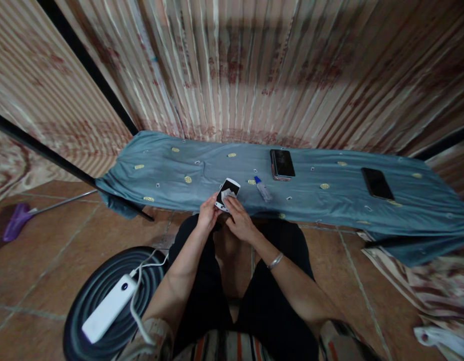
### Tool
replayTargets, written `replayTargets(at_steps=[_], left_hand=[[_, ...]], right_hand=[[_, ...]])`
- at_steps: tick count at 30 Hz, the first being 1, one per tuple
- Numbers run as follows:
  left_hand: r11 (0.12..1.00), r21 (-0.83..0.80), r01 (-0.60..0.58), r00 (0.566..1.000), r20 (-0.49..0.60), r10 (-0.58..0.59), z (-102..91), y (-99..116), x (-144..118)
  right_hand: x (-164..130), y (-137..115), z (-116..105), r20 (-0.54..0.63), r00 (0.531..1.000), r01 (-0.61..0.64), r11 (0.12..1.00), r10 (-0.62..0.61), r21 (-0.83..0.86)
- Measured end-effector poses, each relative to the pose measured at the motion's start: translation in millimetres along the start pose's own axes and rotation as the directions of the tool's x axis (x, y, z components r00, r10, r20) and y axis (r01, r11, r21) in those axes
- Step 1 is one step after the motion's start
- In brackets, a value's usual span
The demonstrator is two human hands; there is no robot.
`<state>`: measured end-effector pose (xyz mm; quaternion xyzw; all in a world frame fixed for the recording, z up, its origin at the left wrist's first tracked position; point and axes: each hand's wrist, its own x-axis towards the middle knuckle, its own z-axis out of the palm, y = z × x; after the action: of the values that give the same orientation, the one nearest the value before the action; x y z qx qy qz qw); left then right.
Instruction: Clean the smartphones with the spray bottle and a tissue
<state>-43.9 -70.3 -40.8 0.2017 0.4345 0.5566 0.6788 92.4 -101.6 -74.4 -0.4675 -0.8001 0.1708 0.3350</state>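
A white-framed phone with a dark screen [232, 185] is held tilted over the near edge of the cloth-covered bench [213, 168]. My left hand [208, 213] grips it by its lower left side. Against the screen, my right hand [239, 219] presses a crumpled pale wipe [227, 193] under its fingers. Just right of the phone lies a small clear bottle with a blue cap [263, 190]. Farther back sits a stack of dark phones [282, 164], and a single black phone [378, 183] rests toward the right end.
A white power bank [109, 307] with a cable lies on a round black ridged stool [76, 321] at lower left. Dark metal poles [85, 65] stand at the left, before a striped curtain [232, 65]. A purple broom head [19, 220] is on the tiled floor.
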Motion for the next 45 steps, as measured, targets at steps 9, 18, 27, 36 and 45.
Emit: replayTargets(at_steps=[9,18,27,36,45], left_hand=[[1.000,-0.025,0.014,1.000,-0.002,-0.014,-1.1,1,2],[1.000,0.016,0.021,0.996,0.082,-0.022,4.5,6,-4],[0.987,0.094,-0.127,0.992,0.026,0.125,1.1,-5,4],[0.980,0.185,-0.071,0.997,-0.012,0.075,0.4,-5,7],[0.953,0.224,0.205,0.949,0.192,-0.249,4.3,-11,1]], right_hand=[[6,-13,-12,-0.033,0.999,0.014,0.981,-0.021,-0.191],[8,-18,-24,-0.125,0.992,-0.006,0.988,-0.014,-0.155],[10,-23,-54,-0.307,0.947,-0.074,0.995,0.092,0.069],[13,1,-59,-0.264,0.748,-0.149,0.541,0.609,0.827],[16,5,-59,0.039,0.708,-0.100,0.046,0.705,0.994]])
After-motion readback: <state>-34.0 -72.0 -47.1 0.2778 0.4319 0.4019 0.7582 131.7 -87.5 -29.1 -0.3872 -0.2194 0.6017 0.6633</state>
